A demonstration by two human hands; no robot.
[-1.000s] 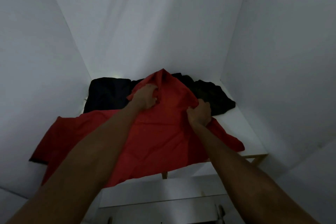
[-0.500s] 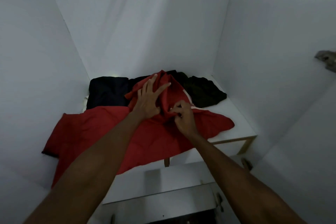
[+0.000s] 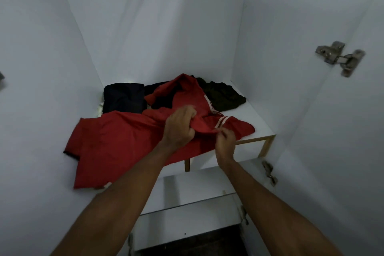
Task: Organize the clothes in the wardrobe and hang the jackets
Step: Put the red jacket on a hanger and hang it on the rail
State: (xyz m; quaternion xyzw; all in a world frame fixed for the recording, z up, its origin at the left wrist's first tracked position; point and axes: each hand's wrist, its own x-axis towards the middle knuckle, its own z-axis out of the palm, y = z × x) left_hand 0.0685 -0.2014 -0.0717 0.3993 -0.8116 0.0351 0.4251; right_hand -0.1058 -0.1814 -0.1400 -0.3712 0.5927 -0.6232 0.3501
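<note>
Gripping a soft fold of the red jacket (image 3: 116,141), my left hand (image 3: 179,129) bunches it while my right hand (image 3: 225,141) pinches its hem. It sprawls crumpled over the smooth white shelf (image 3: 257,124), before dark folded clothes (image 3: 124,97).

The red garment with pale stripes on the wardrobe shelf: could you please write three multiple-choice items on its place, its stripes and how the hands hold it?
1. Where does the red garment with pale stripes lie?
A. on a hanger
B. on the white wardrobe shelf, overhanging its front edge
C. on the floor

2. What colour are its stripes?
A. pale
B. blue
C. green

3. What is the left hand doing?
A. resting flat
B. hanging idle
C. gripping bunched red cloth

Answers: 1 B, cloth drapes past the edge; 2 A, paired pale bands show; 3 C, its fingers curl round a fold, beside the right hand.
</note>
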